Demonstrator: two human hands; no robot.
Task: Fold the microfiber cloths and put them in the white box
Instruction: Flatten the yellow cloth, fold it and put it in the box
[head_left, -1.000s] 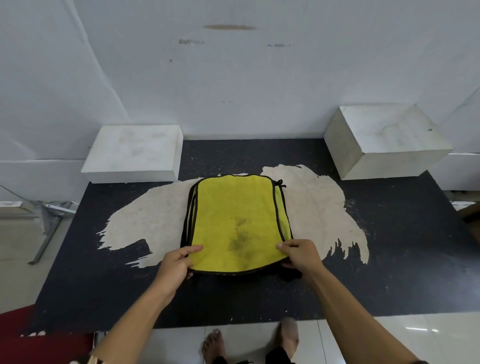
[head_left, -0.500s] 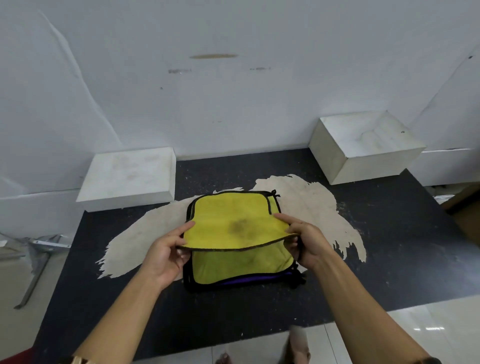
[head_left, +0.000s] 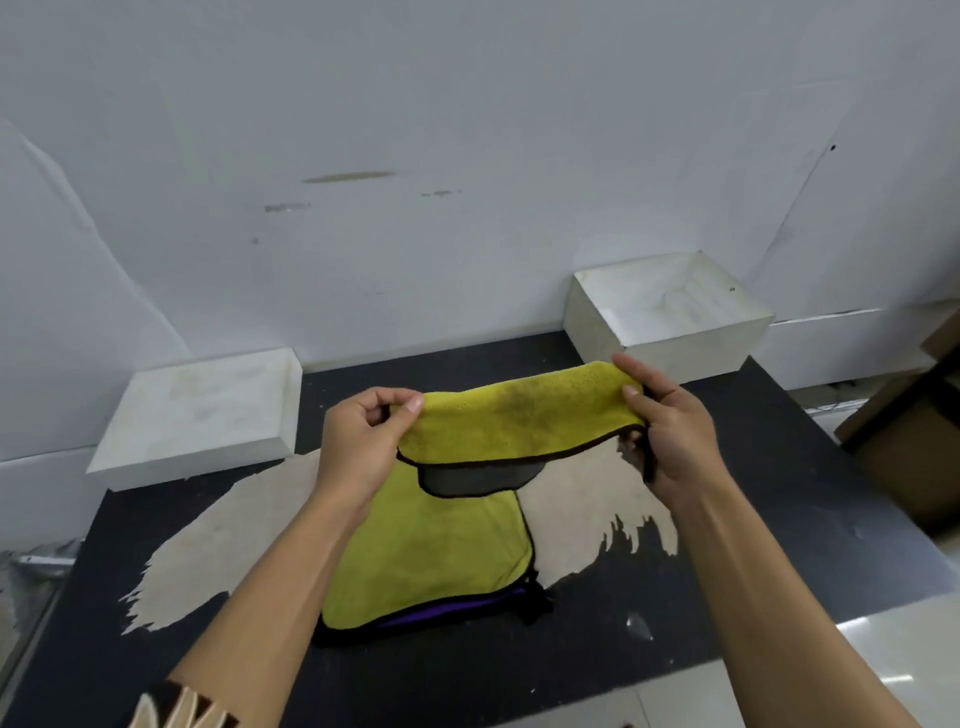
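Well to the left of the left fingers (head_left: 410, 409), a flat white block (head_left: 197, 410) lies at the far edge of the table (head_left: 810, 519), against the wall. The left hand (head_left: 363, 441) is raised above the table. Its thumb and forefinger are curled and pinch the left corner of a yellow cloth (head_left: 519, 415). The cloth stretches between the two sets of fingers, lifted off the table. It has a dark smudge near the middle of its upper face, and a black hem sags along its near edge.

Below the fingers and nearer the person, a stack (head_left: 431, 551) of cloths lies flat on the table. The top one is yellow, and a purple edge (head_left: 452, 613) shows at the bottom. The left forearm crosses the stack's left side. The stack sits on a pale worn patch (head_left: 218, 540) in the black tabletop.

The right hand (head_left: 670, 431) grips the cloth's right corner, with its fingers (head_left: 631, 370) curled round the corner and the black hem. Just beyond the right fingers, the white box (head_left: 685, 358) stands open-topped at the table's far right corner.
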